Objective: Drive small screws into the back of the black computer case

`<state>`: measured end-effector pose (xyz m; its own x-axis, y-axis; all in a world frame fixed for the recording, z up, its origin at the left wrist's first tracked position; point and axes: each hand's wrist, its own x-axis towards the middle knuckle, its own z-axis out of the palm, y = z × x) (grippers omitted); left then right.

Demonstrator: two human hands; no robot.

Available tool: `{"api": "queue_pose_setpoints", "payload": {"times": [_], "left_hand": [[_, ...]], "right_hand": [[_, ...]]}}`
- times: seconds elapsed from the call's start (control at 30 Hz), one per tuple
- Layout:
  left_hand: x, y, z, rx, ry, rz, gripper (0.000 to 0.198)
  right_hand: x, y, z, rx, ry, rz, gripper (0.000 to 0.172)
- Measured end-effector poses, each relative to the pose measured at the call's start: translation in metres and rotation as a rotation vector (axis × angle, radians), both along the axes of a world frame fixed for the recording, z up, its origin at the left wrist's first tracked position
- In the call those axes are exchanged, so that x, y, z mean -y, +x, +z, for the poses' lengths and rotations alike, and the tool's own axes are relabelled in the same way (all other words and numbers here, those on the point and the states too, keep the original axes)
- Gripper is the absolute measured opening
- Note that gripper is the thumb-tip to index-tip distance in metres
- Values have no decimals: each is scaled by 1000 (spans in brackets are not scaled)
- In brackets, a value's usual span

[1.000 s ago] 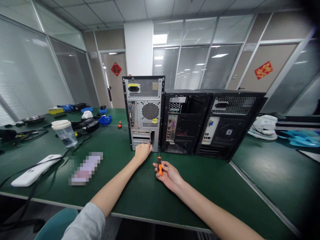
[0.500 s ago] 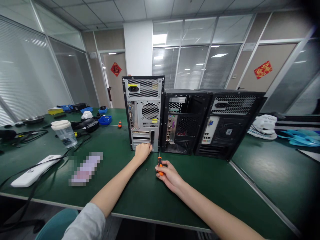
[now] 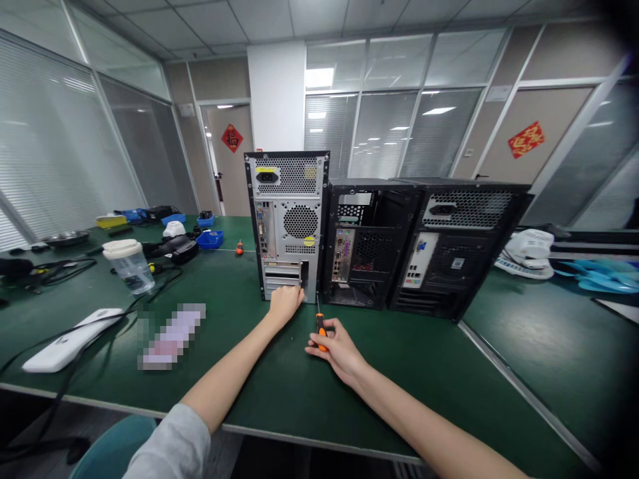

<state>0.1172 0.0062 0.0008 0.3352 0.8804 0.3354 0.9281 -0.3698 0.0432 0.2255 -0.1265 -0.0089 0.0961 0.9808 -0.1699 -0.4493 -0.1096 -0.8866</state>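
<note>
Shifted fingers (image 3: 315, 350), screwdriver (image 3: 320, 325) in right hand (image 3: 341, 350)

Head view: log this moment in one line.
left hand: at silver-backed computer case, low on back | right hand: holding orange-black screwdriver, tip near case's lower right corner | beside it: two black computer cases

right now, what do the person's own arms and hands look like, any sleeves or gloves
A creased light grey sleeve covers the upper part of the left arm. The right arm shows no sleeve within the frame. The left hand and right hand are ungloved; no watch or bracelet shows.
</note>
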Motion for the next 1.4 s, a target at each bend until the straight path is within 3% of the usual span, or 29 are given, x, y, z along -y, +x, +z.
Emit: {"api": "queue_pose_setpoints", "payload": {"times": [0.47, 1.4], "left_hand": [[0, 0, -1, 21, -7, -10, 47], [2, 1, 2, 37, -30, -6, 49]], "right_hand": [[-1, -3, 0, 241, -31, 0, 32], [3, -2, 7, -29, -76, 64, 21]]}}
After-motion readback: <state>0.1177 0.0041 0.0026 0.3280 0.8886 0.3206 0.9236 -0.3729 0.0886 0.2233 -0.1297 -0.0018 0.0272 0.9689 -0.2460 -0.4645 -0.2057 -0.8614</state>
